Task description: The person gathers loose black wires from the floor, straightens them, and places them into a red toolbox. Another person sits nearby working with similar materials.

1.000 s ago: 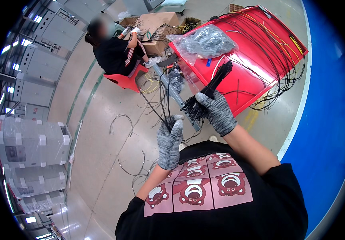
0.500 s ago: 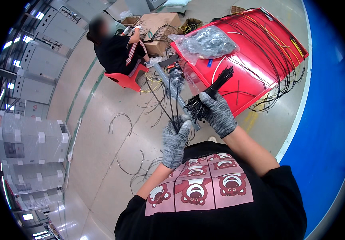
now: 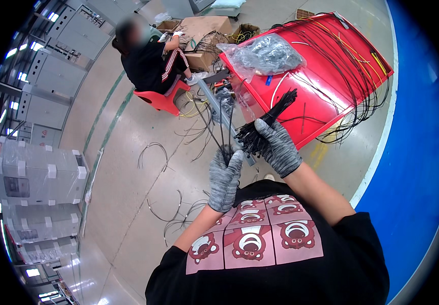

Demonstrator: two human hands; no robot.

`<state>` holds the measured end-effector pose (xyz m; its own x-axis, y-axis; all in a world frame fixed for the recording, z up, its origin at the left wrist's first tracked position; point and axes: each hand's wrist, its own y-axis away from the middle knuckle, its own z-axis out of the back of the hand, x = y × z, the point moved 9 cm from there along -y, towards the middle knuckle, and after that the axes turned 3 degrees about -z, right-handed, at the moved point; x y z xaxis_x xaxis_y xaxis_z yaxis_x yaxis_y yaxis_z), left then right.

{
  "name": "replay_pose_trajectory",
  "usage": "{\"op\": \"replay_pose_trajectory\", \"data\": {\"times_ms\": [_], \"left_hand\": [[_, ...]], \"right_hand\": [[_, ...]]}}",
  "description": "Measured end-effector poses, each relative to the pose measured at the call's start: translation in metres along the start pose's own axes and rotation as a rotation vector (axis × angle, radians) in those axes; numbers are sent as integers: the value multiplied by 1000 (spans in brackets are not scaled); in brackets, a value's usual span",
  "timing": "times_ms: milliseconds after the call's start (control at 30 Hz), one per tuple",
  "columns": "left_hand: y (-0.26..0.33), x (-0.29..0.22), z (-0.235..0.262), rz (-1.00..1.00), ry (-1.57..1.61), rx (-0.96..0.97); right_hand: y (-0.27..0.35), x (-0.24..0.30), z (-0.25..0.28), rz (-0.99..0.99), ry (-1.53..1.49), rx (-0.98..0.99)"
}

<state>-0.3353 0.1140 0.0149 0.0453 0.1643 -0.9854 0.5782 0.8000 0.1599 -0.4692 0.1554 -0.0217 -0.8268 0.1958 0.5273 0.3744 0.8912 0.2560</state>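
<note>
Both of my hands wear grey knitted gloves and are raised in front of my chest. My left hand (image 3: 224, 179) is closed around several thin black wires (image 3: 221, 133), which fan upward from the fist. Closed on a thick bundle of short black wires (image 3: 280, 105), my right hand (image 3: 279, 148) is a little farther right. The bundle slants up to the right, and its lower end spreads into dense blunt tips beside my left fingers. Whether the lower tips touch the left hand's wires I cannot tell.
A red table (image 3: 313, 81) at the upper right bears long black and yellow wires and a clear plastic bag (image 3: 268, 53). A person (image 3: 148, 63) on a red stool (image 3: 163, 99) handles wires by cardboard boxes (image 3: 204, 30). Loose wires (image 3: 171, 213) lie on the floor; wrapped cabinets (image 3: 39, 175) stand left.
My left hand has shifted very slightly right, and the wires above it have swung a little. My right hand keeps its hold on the bundle, nearly still.
</note>
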Motion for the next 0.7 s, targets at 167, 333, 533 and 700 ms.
{"op": "replay_pose_trajectory", "data": {"times_ms": [167, 333, 533, 700], "left_hand": [[-2, -10, -8, -50, -127, 51], [0, -2, -2, 32, 50, 46], [-1, 8, 6, 117, 80, -19], [-4, 5, 5, 126, 12, -11]], "right_hand": [[1, 3, 1, 18, 53, -43], [2, 8, 2, 41, 137, -71], [0, 23, 8, 105, 179, -138], [-1, 24, 10, 92, 181, -144]]}}
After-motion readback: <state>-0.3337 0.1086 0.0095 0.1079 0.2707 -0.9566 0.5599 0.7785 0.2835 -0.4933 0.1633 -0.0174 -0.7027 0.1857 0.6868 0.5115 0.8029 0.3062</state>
